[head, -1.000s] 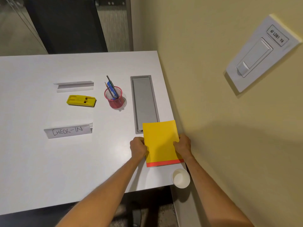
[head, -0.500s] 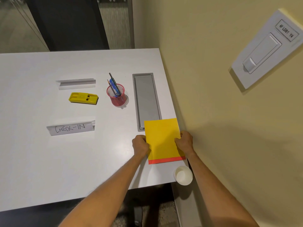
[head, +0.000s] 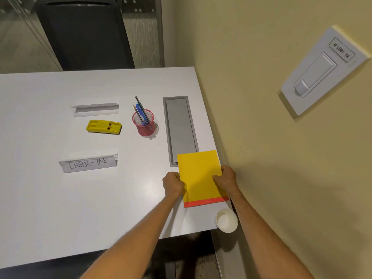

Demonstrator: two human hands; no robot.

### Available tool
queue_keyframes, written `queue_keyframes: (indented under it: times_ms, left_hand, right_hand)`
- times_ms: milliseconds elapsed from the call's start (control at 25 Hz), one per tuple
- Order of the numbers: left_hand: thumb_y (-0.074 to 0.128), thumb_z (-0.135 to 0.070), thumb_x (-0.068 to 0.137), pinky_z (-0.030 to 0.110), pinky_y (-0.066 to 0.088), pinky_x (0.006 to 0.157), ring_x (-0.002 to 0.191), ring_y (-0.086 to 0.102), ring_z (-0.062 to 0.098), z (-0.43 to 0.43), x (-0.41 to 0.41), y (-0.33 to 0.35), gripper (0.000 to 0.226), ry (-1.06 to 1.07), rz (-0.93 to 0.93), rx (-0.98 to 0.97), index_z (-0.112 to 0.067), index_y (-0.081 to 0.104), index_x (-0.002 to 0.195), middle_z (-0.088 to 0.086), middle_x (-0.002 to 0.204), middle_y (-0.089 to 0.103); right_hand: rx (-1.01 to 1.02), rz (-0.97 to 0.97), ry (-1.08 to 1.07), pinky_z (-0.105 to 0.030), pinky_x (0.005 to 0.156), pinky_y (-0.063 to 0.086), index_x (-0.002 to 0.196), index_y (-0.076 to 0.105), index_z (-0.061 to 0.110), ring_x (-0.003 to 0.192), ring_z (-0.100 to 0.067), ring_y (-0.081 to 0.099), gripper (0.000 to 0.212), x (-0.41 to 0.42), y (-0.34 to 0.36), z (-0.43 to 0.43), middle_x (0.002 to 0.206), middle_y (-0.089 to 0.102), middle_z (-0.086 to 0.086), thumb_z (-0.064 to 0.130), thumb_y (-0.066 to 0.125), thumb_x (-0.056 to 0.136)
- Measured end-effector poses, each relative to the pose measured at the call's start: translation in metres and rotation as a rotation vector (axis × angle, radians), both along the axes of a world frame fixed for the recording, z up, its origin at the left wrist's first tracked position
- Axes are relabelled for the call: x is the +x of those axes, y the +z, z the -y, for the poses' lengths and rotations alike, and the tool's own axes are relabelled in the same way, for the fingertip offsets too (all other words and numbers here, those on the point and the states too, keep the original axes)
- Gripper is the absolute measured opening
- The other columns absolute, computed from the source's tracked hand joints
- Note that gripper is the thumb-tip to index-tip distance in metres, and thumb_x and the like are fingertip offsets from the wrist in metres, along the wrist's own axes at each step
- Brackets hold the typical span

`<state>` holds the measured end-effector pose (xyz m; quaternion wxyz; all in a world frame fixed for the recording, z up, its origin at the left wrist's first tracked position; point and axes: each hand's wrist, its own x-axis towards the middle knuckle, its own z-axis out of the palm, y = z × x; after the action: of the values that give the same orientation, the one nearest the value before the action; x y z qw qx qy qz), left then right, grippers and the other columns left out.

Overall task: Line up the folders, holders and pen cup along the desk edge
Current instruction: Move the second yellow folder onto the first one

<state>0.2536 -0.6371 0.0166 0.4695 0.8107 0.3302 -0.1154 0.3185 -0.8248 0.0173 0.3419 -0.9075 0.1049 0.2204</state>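
A person's left hand [head: 173, 184] and right hand [head: 227, 179] clasp the side edges of a yellow folder [head: 200, 176], which lies flat on the white desk [head: 60, 208] against the wall-side edge, a red folder [head: 205, 202] showing as a strip beneath its near end. The stack's far corner overlaps the near end of the grey cable tray [head: 180, 127] set into the desk.

The pen cup [head: 145, 123] stands farther back, just left of the tray; the clear holder [head: 94, 109], a yellow stapler-like item [head: 103, 126] and the "CHECK-IN" holder [head: 88, 164] sit well apart toward the middle, none yet at the edge.

The risks from here look modest but real. A paper cup [head: 226, 220] perches on the near right corner (part of it appears to hang past the rim), just beside the right forearm; pulling the folders nearer, or swinging that arm, could probably knock it to the floor. The two folders are offset, so an uneven push from one hand might skew them further instead of squaring them. Sliding them farther along could catch the lower edge on the tray's lip, though how raised that lip is cannot be told. The wall leaves the right hand little room, and pressing outward may bend the folder's edge.
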Motion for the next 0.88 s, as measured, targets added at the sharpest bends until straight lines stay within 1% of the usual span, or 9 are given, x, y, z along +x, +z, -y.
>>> queue_keyframes:
  times_ms: [120, 200, 280, 360, 480, 560, 680, 760, 880]
  left_hand:
    - [0.055, 0.02, 0.068, 0.031, 0.032, 0.063, 0.067, 0.045, 0.024, 0.002, -0.003, 0.001, 0.026, 0.005, -0.005, -0.026, -0.005, 0.05, 0.062, 0.016, 0.07, 0.05]
    - [0.053, 0.021, 0.067, 0.031, 0.031, 0.063, 0.065, 0.043, 0.023, 0.001, -0.004, 0.001, 0.027, 0.002, -0.007, -0.042, -0.005, 0.048, 0.061, 0.014, 0.067, 0.048]
    - [0.053, 0.021, 0.067, 0.03, 0.028, 0.061, 0.06, 0.037, 0.018, 0.0, -0.005, 0.0, 0.035, -0.009, -0.012, -0.053, -0.009, 0.04, 0.057, 0.008, 0.061, 0.042]
    - [0.056, 0.02, 0.069, 0.029, 0.027, 0.06, 0.058, 0.034, 0.017, -0.001, -0.006, 0.0, 0.042, -0.045, -0.006, -0.056, -0.013, 0.034, 0.056, 0.004, 0.06, 0.039]
    - [0.059, 0.01, 0.079, 0.025, 0.03, 0.053, 0.066, 0.046, 0.02, -0.001, -0.007, 0.001, 0.03, -0.124, 0.019, -0.033, -0.014, 0.044, 0.067, 0.002, 0.067, 0.05]
    - [0.057, 0.0, 0.089, 0.019, 0.035, 0.057, 0.079, 0.055, 0.024, -0.002, -0.008, 0.006, 0.014, -0.169, 0.059, -0.022, -0.013, 0.055, 0.089, 0.007, 0.086, 0.059]
    - [0.053, -0.011, 0.098, 0.024, 0.044, 0.079, 0.102, 0.066, 0.031, -0.006, -0.01, 0.019, 0.032, -0.204, 0.117, -0.006, -0.009, 0.057, 0.129, 0.014, 0.115, 0.069]
    - [0.05, -0.015, 0.1, 0.025, 0.042, 0.084, 0.11, 0.066, 0.031, -0.011, -0.01, 0.029, 0.035, -0.214, 0.17, 0.013, -0.007, 0.056, 0.134, 0.015, 0.125, 0.069]
    - [0.049, -0.017, 0.101, 0.023, 0.038, 0.087, 0.12, 0.062, 0.03, -0.024, -0.012, 0.048, 0.033, -0.219, 0.226, 0.03, -0.009, 0.058, 0.132, 0.012, 0.132, 0.066]
  right_hand:
    - [0.006, -0.008, -0.008, -0.043, 0.104, 0.045, 0.141, 0.04, 0.001, 0.129, -0.033, 0.049, 0.062, 0.0, 0.0, -0.002, 0.14, 0.05, -0.016, 0.014, 0.068, 0.087]
    - [-0.007, 0.0, -0.014, -0.042, 0.095, 0.048, 0.126, 0.05, 0.005, 0.113, -0.028, 0.054, 0.045, 0.0, -0.002, -0.002, 0.12, 0.056, -0.014, 0.014, 0.069, 0.086]
    - [-0.011, 0.006, -0.01, -0.038, 0.08, 0.047, 0.11, 0.052, 0.008, 0.094, -0.022, 0.049, 0.03, 0.0, -0.002, -0.002, 0.1, 0.05, -0.008, 0.014, 0.069, 0.086]
    - [-0.001, 0.013, -0.011, -0.033, 0.076, 0.042, 0.113, 0.053, 0.005, 0.092, -0.02, 0.046, 0.032, -0.002, -0.003, -0.002, 0.099, 0.049, -0.007, 0.014, 0.069, 0.086]
    - [-0.032, 0.053, 0.004, -0.033, 0.076, 0.042, 0.104, 0.049, 0.007, 0.093, -0.023, 0.049, 0.028, -0.006, -0.001, -0.004, 0.102, 0.052, -0.012, 0.016, 0.069, 0.086]
    - [-0.064, 0.092, 0.019, -0.037, 0.083, 0.047, 0.115, 0.05, 0.001, 0.103, -0.028, 0.054, 0.037, -0.009, 0.004, -0.007, 0.114, 0.056, -0.017, 0.019, 0.068, 0.088]
    - [-0.086, 0.166, 0.067, -0.042, 0.102, 0.044, 0.135, 0.041, 0.002, 0.125, -0.032, 0.048, 0.055, -0.013, 0.017, -0.017, 0.135, 0.051, -0.017, 0.024, 0.064, 0.09]
    - [-0.106, 0.182, 0.109, -0.041, 0.112, 0.035, 0.144, 0.033, 0.002, 0.136, -0.032, 0.039, 0.064, -0.014, 0.027, -0.027, 0.147, 0.042, -0.016, 0.028, 0.061, 0.093]
    - [-0.155, 0.227, 0.182, -0.038, 0.116, 0.029, 0.147, 0.03, 0.002, 0.141, -0.03, 0.035, 0.065, -0.014, 0.042, -0.046, 0.151, 0.039, -0.015, 0.032, 0.056, 0.095]
